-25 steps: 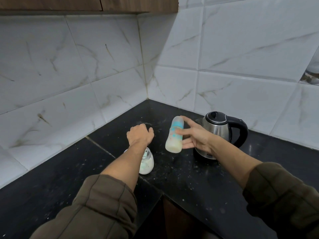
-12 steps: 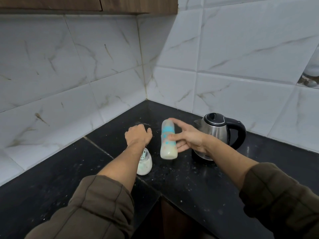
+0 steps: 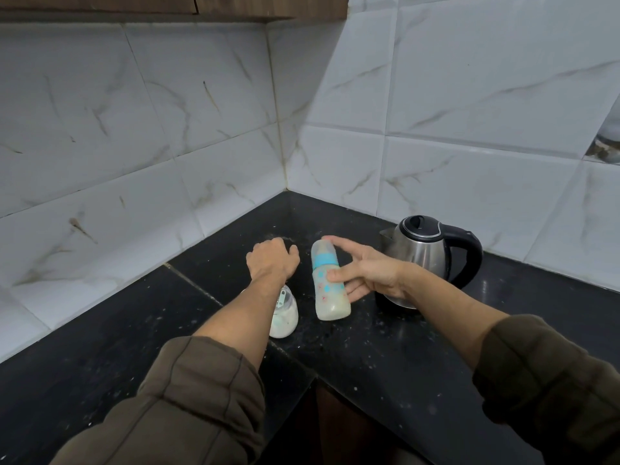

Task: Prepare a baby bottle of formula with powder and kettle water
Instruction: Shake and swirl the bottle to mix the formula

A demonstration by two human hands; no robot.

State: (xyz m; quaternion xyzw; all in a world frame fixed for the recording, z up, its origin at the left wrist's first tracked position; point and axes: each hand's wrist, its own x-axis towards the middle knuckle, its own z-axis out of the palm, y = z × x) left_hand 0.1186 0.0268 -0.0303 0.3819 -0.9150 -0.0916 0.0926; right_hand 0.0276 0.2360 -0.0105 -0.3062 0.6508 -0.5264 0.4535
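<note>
Standing base-down on the counter (image 3: 402,364) just to the left of the kettle (image 3: 422,253), the bottle (image 3: 327,283) holds pale, milky liquid and has its blue collar and cap on. Its long axis runs nearly upright, with the top leaning slightly away from the kettle.

The right hand (image 3: 372,276) reaches in from the kettle side, fingers spread and fairly straight. The thumb lies on the bottle's body, the forefinger stretches up to the cap, and the other fingers sit behind the lower part. That looks like a loose touch, not a firm wrap.

The left hand (image 3: 271,261) is farther from the kettle, beyond the bottle. It is curled knuckles-up above a small jar (image 3: 285,317) of white powder, and whether it holds anything cannot be told.

The right hand is plainly the nearer one, so any lift or shake would probably fall to it, closing sideways around the body.
</note>
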